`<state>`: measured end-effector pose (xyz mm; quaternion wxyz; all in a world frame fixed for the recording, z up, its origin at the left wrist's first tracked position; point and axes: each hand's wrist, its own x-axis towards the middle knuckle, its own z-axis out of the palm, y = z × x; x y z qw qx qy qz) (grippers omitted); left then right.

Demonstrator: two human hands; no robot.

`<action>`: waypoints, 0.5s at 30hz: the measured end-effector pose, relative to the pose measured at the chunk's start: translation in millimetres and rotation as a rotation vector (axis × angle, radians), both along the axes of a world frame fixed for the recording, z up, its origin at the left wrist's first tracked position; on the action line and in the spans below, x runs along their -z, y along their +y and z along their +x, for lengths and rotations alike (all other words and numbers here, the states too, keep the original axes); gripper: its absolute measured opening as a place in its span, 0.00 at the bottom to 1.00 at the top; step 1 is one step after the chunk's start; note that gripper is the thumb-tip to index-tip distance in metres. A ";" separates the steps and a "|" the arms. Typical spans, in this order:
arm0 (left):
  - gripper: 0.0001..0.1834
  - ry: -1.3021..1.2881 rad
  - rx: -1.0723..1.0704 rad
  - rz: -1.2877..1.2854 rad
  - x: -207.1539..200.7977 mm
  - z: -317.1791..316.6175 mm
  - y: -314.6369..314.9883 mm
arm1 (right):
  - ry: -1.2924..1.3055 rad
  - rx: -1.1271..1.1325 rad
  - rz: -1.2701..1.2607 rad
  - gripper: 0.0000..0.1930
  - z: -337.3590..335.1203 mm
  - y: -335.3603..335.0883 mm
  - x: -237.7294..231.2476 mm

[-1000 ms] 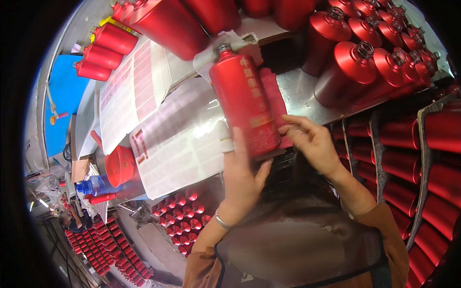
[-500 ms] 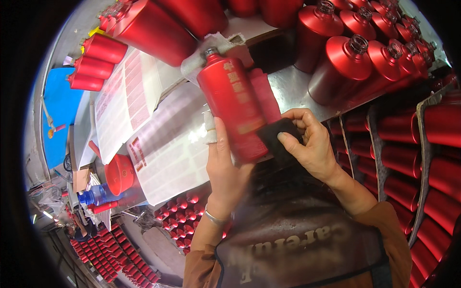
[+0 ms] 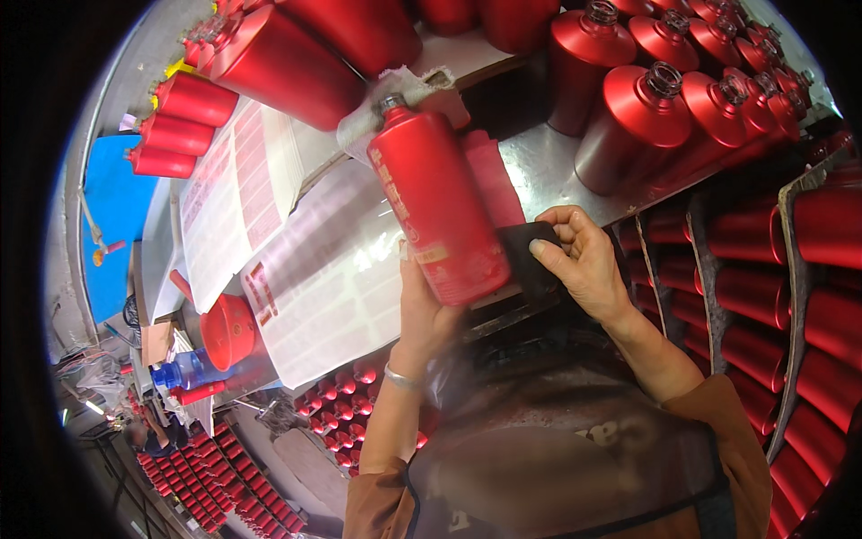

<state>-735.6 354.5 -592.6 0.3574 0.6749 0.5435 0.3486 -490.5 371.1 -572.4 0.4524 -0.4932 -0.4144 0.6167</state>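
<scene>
Red metallic finish covers the flat-sided bottle (image 3: pixel 438 207) at the middle of the view, over the near edge of the desk (image 3: pixel 558 175). It slants, its clear neck pointing away from the person and lying over a rumpled white cloth (image 3: pixel 357 128), its base toward the dark apron (image 3: pixel 575 449). Gold-toned characters run down its left part. The left hand (image 3: pixel 426 301) cups the lower end, thumb along the left edge; its other fingers are hidden beneath. A silvery bracelet (image 3: pixel 401 378) circles that wrist. The right hand (image 3: pixel 582 265) pinches a black square pad (image 3: pixel 528 256) between thumb and curled fingers, the pad's left edge against the bottle's lower right side; whether they touch is unclear. A pink cloth (image 3: pixel 496 180) lies just right of the bottle. To the left, printed sheets (image 3: pixel 242 184) are spread, with a red long-handled dipper (image 3: pixel 227 334) beside them. Similar red bottles (image 3: pixel 642 112) stand upright at the upper right, and rows of red cylinders (image 3: pixel 741 301) fill the rack below.
</scene>
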 end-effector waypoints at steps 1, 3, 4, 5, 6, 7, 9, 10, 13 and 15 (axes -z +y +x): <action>0.60 -0.005 -0.033 0.046 -6.6 1.3 -0.6 | 0.004 0.001 0.011 0.16 0.0 -0.8 2.0; 0.58 0.111 -0.075 0.192 -25.0 7.9 -0.8 | 0.023 0.023 0.061 0.15 0.0 -1.0 6.0; 0.56 0.230 -0.084 0.291 -37.1 13.6 -3.8 | 0.011 0.017 0.045 0.15 0.3 -0.9 7.4; 0.55 0.348 -0.100 0.396 -49.4 20.5 -6.6 | 0.006 0.017 0.058 0.15 0.3 0.2 8.7; 0.54 0.475 -0.062 0.380 -60.7 27.7 -8.0 | -0.010 0.005 0.076 0.14 0.4 0.2 8.7; 0.52 0.604 -0.028 0.374 -70.4 35.0 -7.7 | -0.016 0.022 0.081 0.15 1.5 1.5 7.5; 0.48 0.745 -0.025 0.363 -81.9 46.3 0.5 | -0.061 0.045 0.047 0.15 2.9 2.1 0.3; 0.51 0.719 -0.024 0.425 -86.2 49.2 3.4 | 0.025 0.076 0.093 0.15 2.9 2.4 -5.3; 0.56 0.725 -0.038 0.482 -89.0 50.5 8.1 | 0.122 0.140 0.124 0.17 3.0 -2.5 -29.4; 0.55 0.726 -0.067 0.477 -83.4 49.1 7.0 | -0.013 0.007 0.201 0.18 -1.2 -4.9 -42.5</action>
